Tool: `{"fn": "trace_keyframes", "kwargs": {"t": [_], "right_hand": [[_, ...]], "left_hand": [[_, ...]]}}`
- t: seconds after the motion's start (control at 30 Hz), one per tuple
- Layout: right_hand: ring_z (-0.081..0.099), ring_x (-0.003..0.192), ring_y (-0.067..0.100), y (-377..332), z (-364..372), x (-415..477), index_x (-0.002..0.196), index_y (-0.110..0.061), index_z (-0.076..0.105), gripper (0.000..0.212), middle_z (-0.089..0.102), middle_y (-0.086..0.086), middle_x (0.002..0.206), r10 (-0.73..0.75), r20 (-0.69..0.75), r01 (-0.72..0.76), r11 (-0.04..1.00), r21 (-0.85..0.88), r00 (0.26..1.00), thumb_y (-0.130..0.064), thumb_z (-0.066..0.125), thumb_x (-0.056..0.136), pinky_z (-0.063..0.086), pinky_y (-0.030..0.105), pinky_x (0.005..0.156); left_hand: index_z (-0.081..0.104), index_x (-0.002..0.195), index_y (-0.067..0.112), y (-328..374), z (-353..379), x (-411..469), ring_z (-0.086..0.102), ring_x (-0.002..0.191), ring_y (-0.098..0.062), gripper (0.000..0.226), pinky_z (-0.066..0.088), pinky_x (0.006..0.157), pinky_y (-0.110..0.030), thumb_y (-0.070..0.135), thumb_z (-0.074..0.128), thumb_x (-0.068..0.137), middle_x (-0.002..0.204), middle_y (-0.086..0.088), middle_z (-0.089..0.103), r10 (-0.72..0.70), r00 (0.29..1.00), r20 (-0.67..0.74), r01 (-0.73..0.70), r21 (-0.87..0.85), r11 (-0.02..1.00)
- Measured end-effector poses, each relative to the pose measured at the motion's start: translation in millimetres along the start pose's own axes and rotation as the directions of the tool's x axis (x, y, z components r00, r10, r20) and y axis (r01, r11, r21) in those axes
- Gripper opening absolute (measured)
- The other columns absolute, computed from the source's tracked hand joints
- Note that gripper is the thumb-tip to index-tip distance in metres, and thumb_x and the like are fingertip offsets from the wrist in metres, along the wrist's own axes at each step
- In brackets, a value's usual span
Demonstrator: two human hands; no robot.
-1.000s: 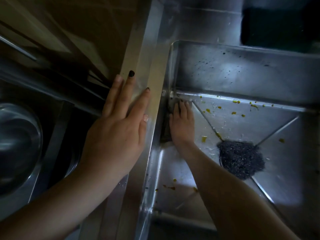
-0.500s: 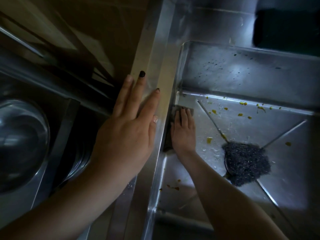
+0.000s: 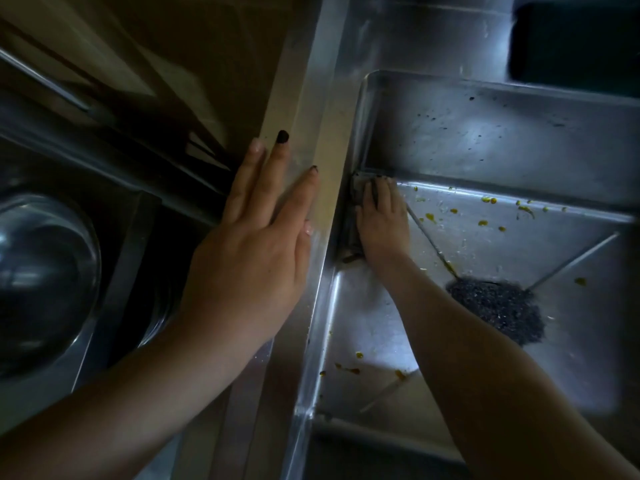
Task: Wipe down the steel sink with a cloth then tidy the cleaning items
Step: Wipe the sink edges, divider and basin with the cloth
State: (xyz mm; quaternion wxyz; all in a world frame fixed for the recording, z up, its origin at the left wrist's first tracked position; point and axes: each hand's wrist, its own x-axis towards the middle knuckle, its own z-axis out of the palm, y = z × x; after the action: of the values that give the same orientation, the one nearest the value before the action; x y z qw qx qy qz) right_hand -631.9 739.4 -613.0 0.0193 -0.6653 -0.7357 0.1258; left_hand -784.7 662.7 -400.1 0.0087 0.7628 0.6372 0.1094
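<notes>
Dim steel sink [image 3: 485,140]: right hand [image 3: 381,223] flattens cloth [image 3: 358,188] into its far-left corner, fingers together; next, yellow bits [image 3: 485,213] beside it.

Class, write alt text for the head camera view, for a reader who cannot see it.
A person's right hand presses a cloth into the far left corner of a dim steel sink dotted with yellow food bits, a dark scouring pad over the drain. The left hand rests flat on the sink's left rim.
</notes>
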Motion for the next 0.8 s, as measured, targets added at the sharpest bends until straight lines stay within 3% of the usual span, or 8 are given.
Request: {"fn": "trace_keyframes", "kwargs": {"t": [0.2,0.33,0.43,0.57,0.7,0.8], "right_hand": [[0.012,0.143,0.031,31,-10,-33,0.144,-0.003,0.028,0.051,0.020,0.018,0.153,0.176,0.003,-0.176,0.983,0.051,0.984,-0.025,0.036,0.099,0.009,0.040,0.116],[0.026,0.138,0.039,32,-4,-61,0.137,0.003,0.040,0.048,0.034,0.025,0.146,0.279,-0.075,-0.272,0.957,0.099,0.957,-0.018,0.044,0.094,0.024,0.047,0.112],[0.030,0.136,0.041,20,2,-83,0.133,0.003,0.045,0.046,0.038,0.026,0.142,0.331,-0.070,-0.319,0.937,0.145,0.941,-0.017,0.045,0.092,0.027,0.050,0.109],[0.043,0.127,0.043,-7,3,-100,0.126,0.003,0.053,0.049,0.049,0.027,0.132,0.252,-0.027,-0.248,0.963,0.107,0.967,-0.023,0.036,0.088,0.036,0.052,0.102],[0.051,0.121,0.040,-29,2,-82,0.120,0.001,0.059,0.047,0.056,0.024,0.126,0.148,-0.002,-0.147,0.983,0.106,0.989,-0.024,0.038,0.086,0.040,0.051,0.099],[0.053,0.118,0.039,-31,-3,-51,0.116,0.003,0.062,0.049,0.059,0.024,0.123,0.091,0.026,-0.094,0.988,0.125,0.995,-0.025,0.036,0.085,0.044,0.050,0.096]], "left_hand": [[0.043,0.137,0.015,0,-2,0,0.018,0.141,-0.028,0.046,0.021,0.103,-0.028,0.026,0.031,0.094,0.151,-0.012,0.028,-0.003,1.000,0.021,0.003,0.009,1.000],[0.042,0.137,0.015,0,-2,0,0.017,0.141,-0.028,0.047,0.022,0.102,-0.029,0.026,0.030,0.094,0.151,-0.012,0.027,-0.007,0.999,0.033,0.006,0.017,1.000],[0.041,0.138,0.015,0,-2,0,0.016,0.141,-0.028,0.047,0.023,0.101,-0.030,0.026,0.030,0.094,0.152,-0.012,0.026,-0.002,0.999,0.043,0.002,0.016,1.000],[0.040,0.138,0.015,0,-3,0,0.015,0.142,-0.028,0.047,0.022,0.103,-0.028,0.026,0.029,0.094,0.152,-0.012,0.025,-0.004,0.999,0.054,0.003,0.017,1.000],[0.041,0.138,0.015,1,-3,0,0.016,0.141,-0.028,0.047,0.021,0.104,-0.027,0.026,0.029,0.094,0.152,-0.012,0.026,-0.007,0.999,0.049,0.006,0.017,1.000],[0.042,0.137,0.013,0,-3,1,0.016,0.141,-0.028,0.046,0.011,0.108,-0.022,0.024,0.032,0.093,0.151,-0.014,0.027,0.001,0.999,0.037,0.000,-0.006,1.000]]}}
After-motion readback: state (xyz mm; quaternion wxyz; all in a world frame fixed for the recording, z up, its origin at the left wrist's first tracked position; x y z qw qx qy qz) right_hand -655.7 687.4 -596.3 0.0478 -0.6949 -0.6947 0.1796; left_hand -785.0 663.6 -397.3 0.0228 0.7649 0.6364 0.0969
